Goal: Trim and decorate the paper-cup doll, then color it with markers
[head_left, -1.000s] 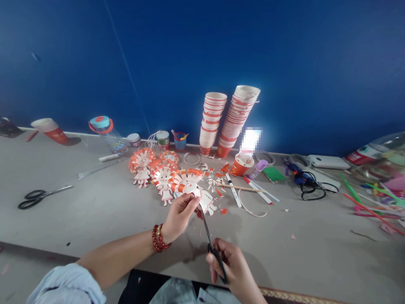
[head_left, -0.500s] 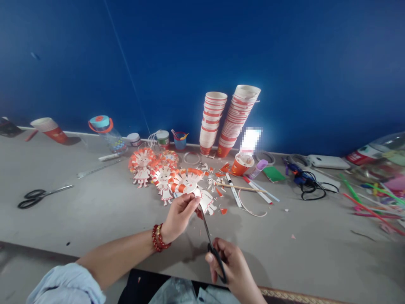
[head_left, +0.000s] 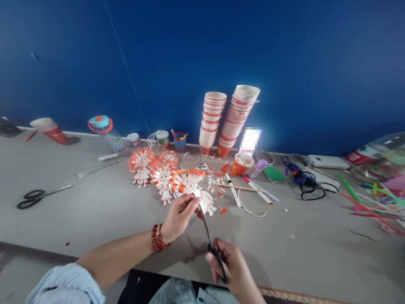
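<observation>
My left hand point(head_left: 179, 215) is closed, pinching a paper doll point(head_left: 205, 202) with a drawn face, a white dress and an orange-and-white fringe round its head. My right hand point(head_left: 232, 264) has its fingers through the black handles of a pair of scissors point(head_left: 206, 228). Their blades point up at the doll beside my left fingertips; whether they touch the paper is hard to see. Just beyond my left hand lie several similar dolls, among them one point(head_left: 164, 181) and another point(head_left: 141, 166) farther back.
Paper scraps point(head_left: 215, 181), markers point(head_left: 233, 190) and a wooden stick lie right of the dolls. Stacked paper cups point(head_left: 238, 118) stand against the blue wall. Another pair of scissors point(head_left: 34, 196) lies left, near a bottle point(head_left: 109, 135). Coloured sticks point(head_left: 376, 207) and a cable point(head_left: 311, 185) lie right.
</observation>
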Motion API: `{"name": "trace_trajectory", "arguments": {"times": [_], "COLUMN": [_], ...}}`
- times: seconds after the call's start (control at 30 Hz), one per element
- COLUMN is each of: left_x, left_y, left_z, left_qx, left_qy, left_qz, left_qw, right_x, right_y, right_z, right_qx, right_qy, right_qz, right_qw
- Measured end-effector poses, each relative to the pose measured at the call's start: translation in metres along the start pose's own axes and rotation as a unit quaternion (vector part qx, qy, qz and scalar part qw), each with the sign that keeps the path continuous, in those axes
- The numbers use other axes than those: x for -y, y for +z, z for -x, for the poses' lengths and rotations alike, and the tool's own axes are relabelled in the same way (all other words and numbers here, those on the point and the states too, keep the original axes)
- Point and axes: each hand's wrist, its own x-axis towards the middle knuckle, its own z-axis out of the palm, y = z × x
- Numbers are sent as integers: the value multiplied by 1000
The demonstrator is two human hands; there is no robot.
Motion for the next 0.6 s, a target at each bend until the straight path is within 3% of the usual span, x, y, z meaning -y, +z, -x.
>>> {"name": "trace_trajectory", "arguments": {"times": [0.33,0.6], "left_x": [-2,-6], "left_y": [1,0], "left_z": [0,-2], "left_qx": [8,22], "left_qy": [5,10], "left_qz": [-1,22], "left_qw": [1000,999], "right_x": [-5,-10], "right_y": [0,-2], "right_z": [-2,10], "right_qx": [-20,9], "right_qy": [4,-13], "right_qz": [37,-10], "right_qw": [999,1000]}}
